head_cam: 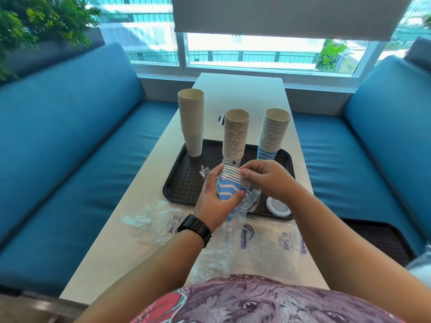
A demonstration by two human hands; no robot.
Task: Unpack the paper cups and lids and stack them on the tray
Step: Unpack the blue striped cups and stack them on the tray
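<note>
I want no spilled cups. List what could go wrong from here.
1. The three tall cup stacks on the tray stand close beyond the hands; a bump could topple them.
2. The left hand and right hand hold a short blue cup stack with plastic wrap trailing; it could snag.

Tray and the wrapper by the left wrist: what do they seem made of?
Tray: probably hard plastic, black, matte, with a moulded dimple texture and a raised rounded rim. Wrapper: thin clear plastic film, glossy and crumpled, printed "6.5oz" in blue; the table shows through it.
</note>
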